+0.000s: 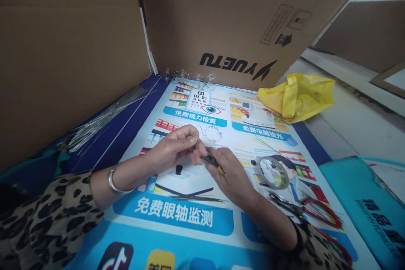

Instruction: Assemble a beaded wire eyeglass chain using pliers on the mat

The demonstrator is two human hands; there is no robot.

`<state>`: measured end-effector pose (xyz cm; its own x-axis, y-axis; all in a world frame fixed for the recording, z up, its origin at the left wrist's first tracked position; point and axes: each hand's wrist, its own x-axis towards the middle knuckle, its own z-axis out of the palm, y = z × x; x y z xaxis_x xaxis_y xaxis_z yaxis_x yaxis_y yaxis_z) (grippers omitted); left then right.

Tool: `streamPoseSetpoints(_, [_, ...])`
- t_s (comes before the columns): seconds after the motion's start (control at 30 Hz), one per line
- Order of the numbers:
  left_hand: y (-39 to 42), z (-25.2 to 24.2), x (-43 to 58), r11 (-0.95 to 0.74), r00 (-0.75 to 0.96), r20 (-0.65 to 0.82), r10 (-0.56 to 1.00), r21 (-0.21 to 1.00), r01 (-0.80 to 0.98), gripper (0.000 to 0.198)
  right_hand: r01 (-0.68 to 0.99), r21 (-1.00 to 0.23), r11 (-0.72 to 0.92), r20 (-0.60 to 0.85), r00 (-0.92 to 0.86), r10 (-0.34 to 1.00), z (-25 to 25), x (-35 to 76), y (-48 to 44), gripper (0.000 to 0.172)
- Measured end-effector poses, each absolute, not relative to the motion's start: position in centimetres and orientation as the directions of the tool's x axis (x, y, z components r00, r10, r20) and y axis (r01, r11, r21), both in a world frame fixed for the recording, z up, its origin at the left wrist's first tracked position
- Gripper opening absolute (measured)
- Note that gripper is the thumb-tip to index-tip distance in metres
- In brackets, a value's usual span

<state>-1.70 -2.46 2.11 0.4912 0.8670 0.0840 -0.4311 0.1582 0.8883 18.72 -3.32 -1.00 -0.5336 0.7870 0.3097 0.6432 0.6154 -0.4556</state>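
Pliers, clasped in grip of right hand; at ten o'clock, left hand, grip pinched on fine wire; tape roll at three, scissors at four.

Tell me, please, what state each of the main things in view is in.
Left hand: fingertips pinched, contents unclear
Right hand: closed around pliers
Pliers: held, opening unclear
Red-handled scissors: lying, partly hidden
Tape roll: lying flat
Yellow bag: crumpled
Cardboard panel: upright, lettering inverted
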Motion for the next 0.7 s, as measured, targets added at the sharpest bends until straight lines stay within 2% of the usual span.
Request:
streamPoseSetpoints(0.13, [-2.2,2.6,-2.0,0.099,0.41,0.085,0.908,0.908,-0.407,0.013,0.655,-0.485,0.579,0.369,-0.447,0.815,-1.3,19.4,-2.6,0.035])
streamPoseSetpoints(0.27, [-2.0,2.3,-2.3,0.183,0.538,0.027,0.842,0.924,-0.335,0.014,0.641,-0.51,0.574,0.415,-0.401,0.817,-1.4,20.0,-1.7,0.029])
streamPoseSetpoints(0.37, [-2.1,2.0,-2.3,0.267,0.654,-0.023,0.756,0.923,-0.277,0.014,0.625,-0.517,0.584,0.395,-0.431,0.811,-1.5,20.1,-1.4,0.027])
streamPoseSetpoints(0.47, [-2.3,1.9,-2.3,0.302,0.697,-0.055,0.715,0.924,-0.237,0.014,0.616,-0.518,0.593,0.365,-0.468,0.805,-1.5,19.9,-1.4,0.025])
streamPoseSetpoints(0.7, [-2.3,1.8,-2.2,0.244,0.636,-0.07,0.769,0.951,-0.191,0.013,0.661,-0.473,0.582,0.317,-0.489,0.813,-1.6,19.9,-1.8,0.023])
